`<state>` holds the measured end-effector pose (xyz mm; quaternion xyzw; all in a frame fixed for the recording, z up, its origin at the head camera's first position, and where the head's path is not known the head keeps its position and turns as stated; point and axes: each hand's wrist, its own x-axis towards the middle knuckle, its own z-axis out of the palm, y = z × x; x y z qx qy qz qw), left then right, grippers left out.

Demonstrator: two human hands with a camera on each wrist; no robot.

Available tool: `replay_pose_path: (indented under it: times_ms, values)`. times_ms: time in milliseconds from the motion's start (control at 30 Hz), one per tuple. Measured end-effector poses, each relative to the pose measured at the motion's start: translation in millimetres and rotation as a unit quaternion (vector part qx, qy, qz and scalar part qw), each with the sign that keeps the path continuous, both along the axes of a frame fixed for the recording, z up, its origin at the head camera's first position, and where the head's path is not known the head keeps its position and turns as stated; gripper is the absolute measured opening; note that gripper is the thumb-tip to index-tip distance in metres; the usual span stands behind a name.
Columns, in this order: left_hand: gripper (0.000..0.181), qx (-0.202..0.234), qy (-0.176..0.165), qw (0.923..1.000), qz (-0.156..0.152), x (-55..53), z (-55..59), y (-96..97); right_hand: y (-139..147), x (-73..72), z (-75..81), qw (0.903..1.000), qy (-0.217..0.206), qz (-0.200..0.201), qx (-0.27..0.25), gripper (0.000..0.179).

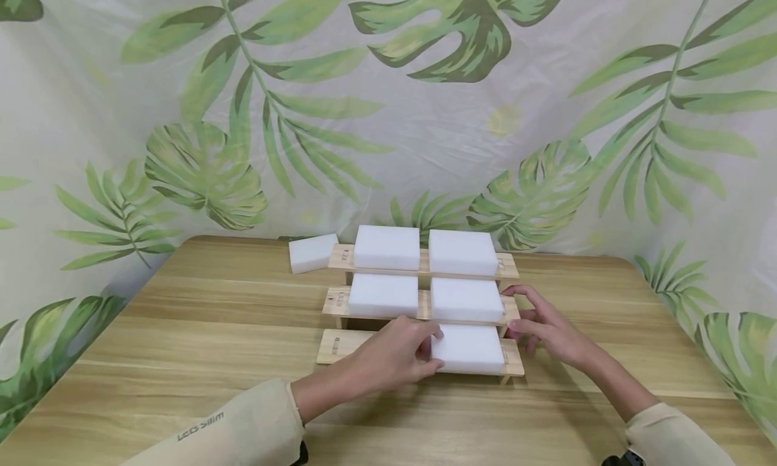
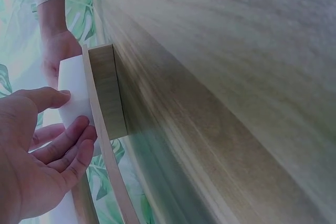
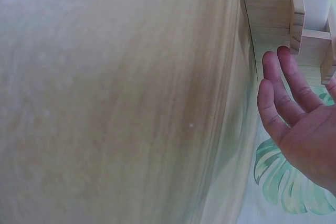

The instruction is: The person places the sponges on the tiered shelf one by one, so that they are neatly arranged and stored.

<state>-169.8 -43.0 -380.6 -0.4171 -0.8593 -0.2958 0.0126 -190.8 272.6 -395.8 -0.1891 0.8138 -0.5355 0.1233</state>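
A three-step wooden stand (image 1: 349, 344) with printed marks on its ends holds white foam blocks. On its lowest step, toward the right, sits a foam block (image 1: 467, 349). My left hand (image 1: 394, 351) grips that block by its left end, thumb at the near corner and index finger at the far one; the left wrist view shows thumb and fingertips against the white block (image 2: 76, 90). My right hand (image 1: 555, 331) is at the stand's right side, index finger and thumb pinching the end of the middle step. Its other fingers (image 3: 273, 95) extend loosely below the wood.
Two foam blocks (image 1: 386, 248) stand on the top step and two more (image 1: 384, 294) on the middle one. A loose foam block (image 1: 312, 252) lies at the back left of the wooden table (image 1: 212, 331). Behind hangs a leaf-patterned cloth (image 1: 425, 142).
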Motion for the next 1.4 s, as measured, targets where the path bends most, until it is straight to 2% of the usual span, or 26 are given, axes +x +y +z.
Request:
replay_pose_path:
  times_ms: [200,933,1400]
  values:
    - [0.026,-0.003,0.004,1.0,0.008,-0.8,-0.1,1.5,-0.4,0.1,0.1,1.0,0.002,-0.001,0.002,0.051]
    - [0.029,0.0,-0.02,0.9997,0.015,-1.4,-2.4,2.5,0.5,0.9,-2.9,0.9999,0.001,0.012,-0.009,0.05]
    - [0.028,0.004,-0.01,0.9998,0.017,-2.3,-2.1,4.4,-0.7,0.6,-0.6,1.0,0.001,-0.001,0.002,0.052]
